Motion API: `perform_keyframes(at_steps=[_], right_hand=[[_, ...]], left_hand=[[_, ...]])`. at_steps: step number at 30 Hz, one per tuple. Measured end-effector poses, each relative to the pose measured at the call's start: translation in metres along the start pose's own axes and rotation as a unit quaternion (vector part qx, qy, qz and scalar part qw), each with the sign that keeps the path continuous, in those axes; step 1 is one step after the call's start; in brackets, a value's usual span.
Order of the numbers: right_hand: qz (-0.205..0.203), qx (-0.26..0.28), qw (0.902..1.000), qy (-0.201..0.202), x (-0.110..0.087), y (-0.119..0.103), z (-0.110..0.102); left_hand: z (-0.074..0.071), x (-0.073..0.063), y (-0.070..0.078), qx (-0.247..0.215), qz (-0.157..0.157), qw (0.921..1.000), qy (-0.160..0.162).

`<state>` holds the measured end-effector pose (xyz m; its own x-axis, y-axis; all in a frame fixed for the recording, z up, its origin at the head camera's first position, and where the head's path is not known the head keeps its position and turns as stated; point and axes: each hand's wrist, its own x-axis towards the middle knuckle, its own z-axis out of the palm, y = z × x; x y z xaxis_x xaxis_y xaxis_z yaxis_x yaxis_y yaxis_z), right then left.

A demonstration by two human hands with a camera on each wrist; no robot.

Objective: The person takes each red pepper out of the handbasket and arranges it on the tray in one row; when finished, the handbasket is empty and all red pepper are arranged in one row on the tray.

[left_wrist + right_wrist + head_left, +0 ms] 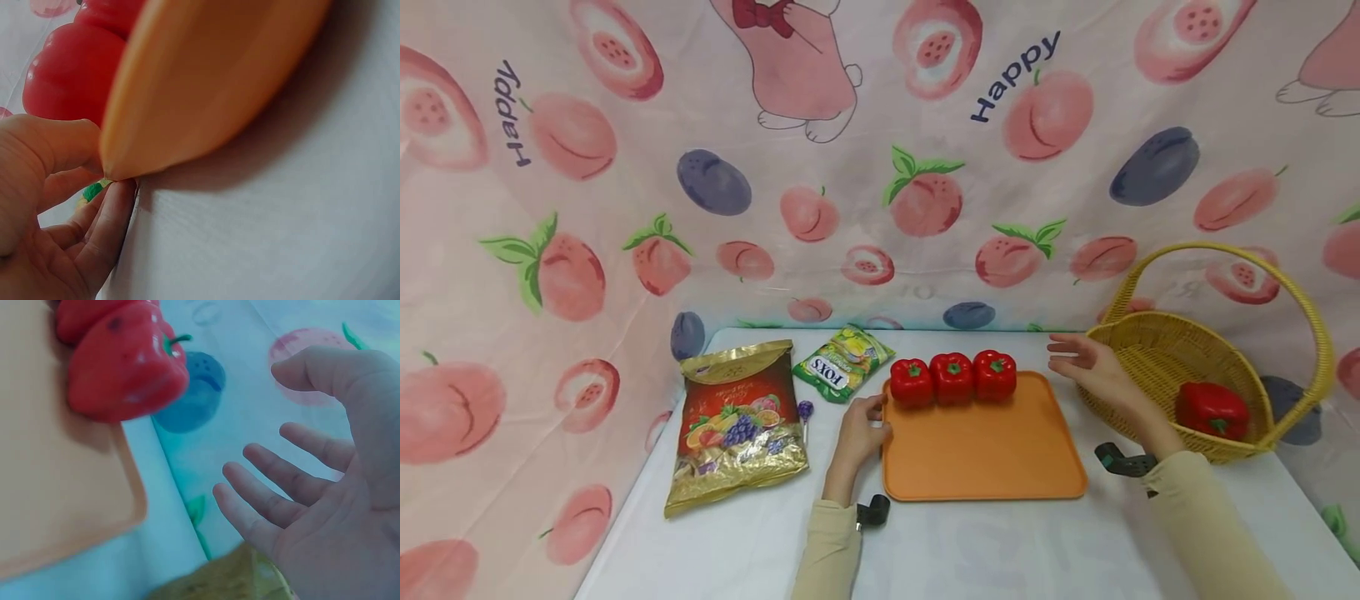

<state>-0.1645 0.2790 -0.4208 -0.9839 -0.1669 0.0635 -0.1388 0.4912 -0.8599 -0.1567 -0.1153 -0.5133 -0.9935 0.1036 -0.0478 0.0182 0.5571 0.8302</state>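
My left hand [859,435] is at the left edge of an orange tray [985,454], its thumb and fingertips gripping the rim; the left wrist view shows this up close. Three red bell peppers [952,379] stand in a row along the tray's far side, green stems showing. To the right, my right hand [1093,367] hovers between the tray and a yellow wicker basket [1217,342], fingers spread and holding nothing. In the right wrist view its palm and fingers appear beside the end pepper [128,369]. Another red bell pepper [1212,410] lies inside the basket.
Left of the tray lie a large red and gold candy bag [741,425], a green and yellow Fox's candy packet [844,362] and a purple-headed lollipop [806,410]. The basket's tall handle [1311,321] arches over its opening. A fruit-print cloth [850,208] hangs behind the white table.
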Motion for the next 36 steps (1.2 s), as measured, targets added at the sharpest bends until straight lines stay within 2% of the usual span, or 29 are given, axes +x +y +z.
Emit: perform_keyframes(at_steps=[4, 11, 15, 22, 28, 36], right_hand=[[-0.008, -0.014, 0.9998, 0.014, -0.005, -0.001, -0.014], [-0.001, 0.005, 0.9998, 0.019, -0.016, 0.006, -0.043], [0.009, -0.041, 0.9989, 0.024, -0.021, 0.011, -0.059], [0.048, -0.112, 0.9924, 0.020, -0.027, 0.026, -0.079], [0.046, -0.151, 0.9874, 0.013, -0.029, 0.031, -0.090], [0.064, -0.192, 0.9790, -0.027, -0.028, 0.038, -0.109]], left_hand=[[-0.001, -0.001, 0.001, -0.004, -0.001, 1.0000, 0.001], [-0.001, -0.002, 0.001, -0.008, 0.000, 1.0000, 0.003], [-0.001, -0.002, 0.001, -0.009, -0.002, 1.0000, 0.003], [-0.001, -0.003, 0.002, -0.010, -0.005, 0.9999, 0.001], [-0.001, -0.002, 0.003, -0.009, -0.007, 0.9999, -0.003], [-0.002, -0.003, 0.005, -0.012, -0.006, 0.9999, -0.001]])
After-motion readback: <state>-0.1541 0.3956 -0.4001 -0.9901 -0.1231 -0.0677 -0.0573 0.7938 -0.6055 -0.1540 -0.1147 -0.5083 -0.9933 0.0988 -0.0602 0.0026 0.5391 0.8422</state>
